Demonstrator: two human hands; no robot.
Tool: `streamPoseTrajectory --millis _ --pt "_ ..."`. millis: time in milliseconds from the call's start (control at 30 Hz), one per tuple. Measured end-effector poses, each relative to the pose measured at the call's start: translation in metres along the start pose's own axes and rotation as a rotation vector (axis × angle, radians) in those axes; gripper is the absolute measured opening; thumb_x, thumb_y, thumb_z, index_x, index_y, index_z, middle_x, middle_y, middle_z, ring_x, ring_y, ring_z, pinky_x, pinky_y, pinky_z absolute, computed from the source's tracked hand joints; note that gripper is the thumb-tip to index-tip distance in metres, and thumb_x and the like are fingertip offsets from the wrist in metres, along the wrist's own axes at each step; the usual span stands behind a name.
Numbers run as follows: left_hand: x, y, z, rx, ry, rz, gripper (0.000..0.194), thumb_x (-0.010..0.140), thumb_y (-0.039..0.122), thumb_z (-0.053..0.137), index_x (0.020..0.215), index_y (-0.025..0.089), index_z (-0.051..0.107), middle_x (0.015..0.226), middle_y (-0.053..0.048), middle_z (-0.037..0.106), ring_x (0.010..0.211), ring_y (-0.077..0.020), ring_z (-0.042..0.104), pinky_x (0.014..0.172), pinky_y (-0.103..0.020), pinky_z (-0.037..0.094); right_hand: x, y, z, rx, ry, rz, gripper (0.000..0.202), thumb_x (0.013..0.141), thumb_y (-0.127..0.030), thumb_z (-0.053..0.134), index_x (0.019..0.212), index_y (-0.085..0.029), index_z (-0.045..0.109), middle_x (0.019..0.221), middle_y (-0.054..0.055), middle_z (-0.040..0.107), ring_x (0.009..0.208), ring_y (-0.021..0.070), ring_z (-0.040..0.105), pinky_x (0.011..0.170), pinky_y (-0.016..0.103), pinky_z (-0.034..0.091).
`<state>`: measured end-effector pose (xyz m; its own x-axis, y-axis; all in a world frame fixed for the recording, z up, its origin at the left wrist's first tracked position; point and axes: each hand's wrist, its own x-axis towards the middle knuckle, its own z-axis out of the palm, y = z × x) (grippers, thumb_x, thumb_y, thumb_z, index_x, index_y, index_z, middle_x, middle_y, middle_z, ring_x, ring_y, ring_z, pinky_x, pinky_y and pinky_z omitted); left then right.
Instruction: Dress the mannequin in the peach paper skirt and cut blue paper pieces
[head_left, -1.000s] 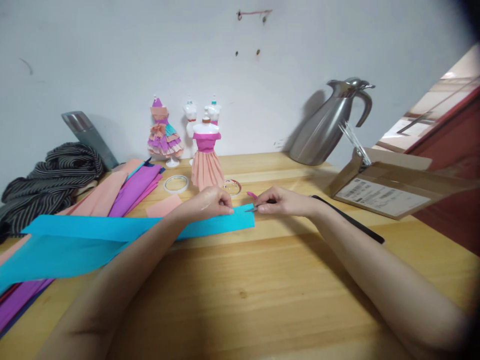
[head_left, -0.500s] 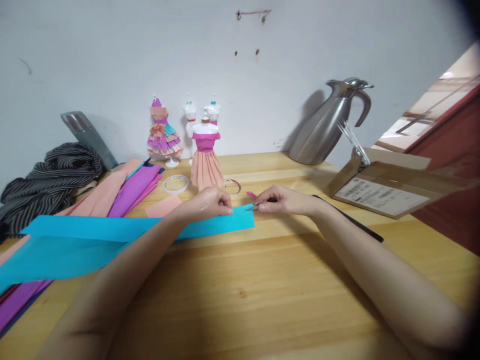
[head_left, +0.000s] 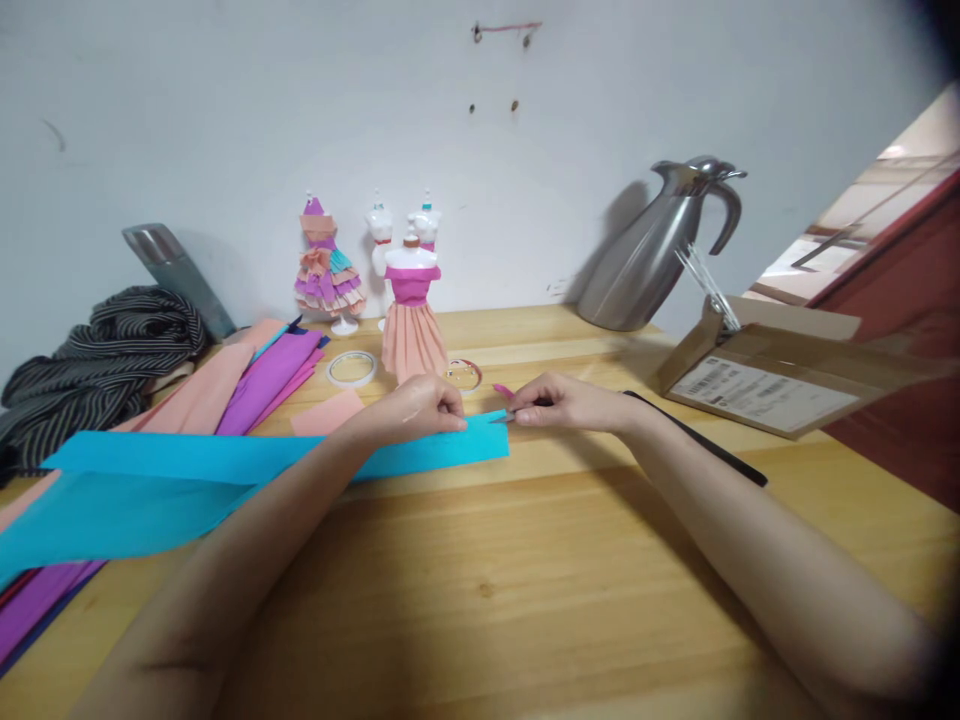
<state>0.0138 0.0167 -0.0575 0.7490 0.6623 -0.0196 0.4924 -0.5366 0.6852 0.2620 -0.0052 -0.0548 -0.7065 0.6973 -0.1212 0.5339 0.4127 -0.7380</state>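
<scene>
A long strip of bright blue crepe paper (head_left: pixel 439 456) runs from the left side of the table to the middle, lying over more of the same blue paper. My left hand (head_left: pixel 424 408) pinches its upper edge near the right end. From the other side, my right hand (head_left: pixel 551 402) is closed around small scissors (head_left: pixel 504 419), their blades at the strip's right end where a narrow sliver stands apart along a cut. A pink part shows above my fingers; most of the handles are hidden by the hand.
Small dress forms stand at the back, one in a pink-and-peach dress (head_left: pixel 412 320), another in a ruffled dress (head_left: pixel 328 265). Tape rolls (head_left: pixel 351 382) lie nearby. Folded coloured paper (head_left: pixel 274 375) and striped cloth (head_left: pixel 105 345) are left; a steel jug (head_left: pixel 649 250), cardboard box (head_left: pixel 787 365) and black strip (head_left: pixel 705 443) are right.
Both hands stay nearly in place. The scissor blades have shifted slightly at the strip's end, and the narrow sliver there stands out more clearly.
</scene>
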Motion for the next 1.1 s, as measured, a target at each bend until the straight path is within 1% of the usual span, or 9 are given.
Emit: streamPoseTrajectory --millis 167,300,533,633,733,833,933,1000,1100 --pt "-0.0003 -0.0003 0.0004 -0.013 0.000 0.001 0.016 0.070 0.027 0.057 0.062 0.014 0.059 0.056 0.004 0.044 0.056 -0.0086 0.039 0.050 -0.021 0.027 -0.0001 0.0022 0.0000 0.010 -0.002 0.017 0.051 0.083 -0.061 0.047 0.058 -0.017 0.041 0.060 -0.005 0.022 0.057 0.0083 0.023 0.058 0.028 0.027" --pt "-0.0003 -0.0003 0.0005 -0.004 0.000 -0.015 0.015 0.069 0.027 0.057 0.064 0.013 0.061 0.057 0.003 0.047 0.056 -0.0090 0.041 0.050 -0.021 0.028 -0.0005 0.0069 -0.0005 0.010 0.003 0.014 0.050 0.083 -0.060 0.048 0.060 -0.016 0.045 0.060 -0.005 0.025 0.057 0.0085 0.025 0.055 0.026 0.023" --pt "0.0004 -0.0013 0.0007 0.003 -0.005 -0.009 0.015 0.070 0.026 0.057 0.066 0.013 0.063 0.058 0.002 0.050 0.057 -0.0096 0.043 0.051 -0.022 0.028 -0.0016 0.0062 -0.0005 0.003 0.011 0.002 0.048 0.084 -0.058 0.049 0.060 -0.016 0.046 0.059 -0.005 0.026 0.056 0.0083 0.025 0.055 0.026 0.023" --pt "0.0002 -0.0012 0.0003 0.014 -0.001 -0.003 0.016 0.070 0.027 0.058 0.064 0.013 0.062 0.056 0.003 0.046 0.056 -0.0093 0.041 0.051 -0.022 0.027 -0.0015 0.0030 -0.0004 -0.003 0.007 0.013 0.049 0.084 -0.058 0.048 0.059 -0.016 0.045 0.058 -0.006 0.024 0.056 0.0083 0.023 0.054 0.026 0.024" --pt "0.0000 -0.0011 0.0000 0.009 0.001 0.004 0.016 0.070 0.027 0.058 0.063 0.013 0.061 0.056 0.003 0.044 0.056 -0.0091 0.040 0.051 -0.022 0.027 -0.0009 -0.0001 -0.0002 0.005 0.001 0.013 0.048 0.082 -0.059 0.048 0.059 -0.017 0.044 0.058 -0.006 0.022 0.056 0.0087 0.023 0.056 0.027 0.029" --pt "0.0001 -0.0011 0.0001 0.001 0.003 0.010 0.015 0.070 0.026 0.058 0.064 0.013 0.062 0.057 0.003 0.045 0.056 -0.0091 0.040 0.051 -0.022 0.027 -0.0003 -0.0014 -0.0001 0.022 -0.003 0.015 0.049 0.082 -0.060 0.048 0.058 -0.018 0.043 0.057 -0.006 0.022 0.056 0.0089 0.023 0.062 0.030 0.035" --pt "0.0003 -0.0007 0.0004 -0.003 0.000 0.013 0.016 0.070 0.027 0.058 0.062 0.013 0.061 0.055 0.003 0.044 0.056 -0.0088 0.039 0.051 -0.022 0.026 0.0004 0.0004 0.0003 0.033 0.007 0.007 0.049 0.081 -0.060 0.050 0.056 -0.018 0.042 0.056 -0.007 0.022 0.056 0.0089 0.023 0.074 0.035 0.039" --pt "0.0003 -0.0005 0.0004 -0.001 -0.004 0.005 0.017 0.071 0.027 0.058 0.063 0.013 0.061 0.056 0.004 0.044 0.056 -0.0088 0.039 0.051 -0.022 0.027 0.0011 0.0032 0.0007 0.040 0.015 -0.006 0.048 0.081 -0.057 0.052 0.055 -0.018 0.042 0.056 -0.007 0.021 0.056 0.0086 0.023 0.081 0.038 0.038" --pt "-0.0003 -0.0005 -0.0001 -0.002 -0.003 -0.006 0.017 0.070 0.028 0.058 0.064 0.013 0.061 0.057 0.003 0.045 0.056 -0.0089 0.040 0.051 -0.022 0.028 0.0018 0.0075 0.0013 0.057 0.010 -0.037 0.046 0.082 -0.054 0.053 0.055 -0.017 0.044 0.056 -0.008 0.022 0.056 0.0081 0.024 0.093 0.040 0.034"
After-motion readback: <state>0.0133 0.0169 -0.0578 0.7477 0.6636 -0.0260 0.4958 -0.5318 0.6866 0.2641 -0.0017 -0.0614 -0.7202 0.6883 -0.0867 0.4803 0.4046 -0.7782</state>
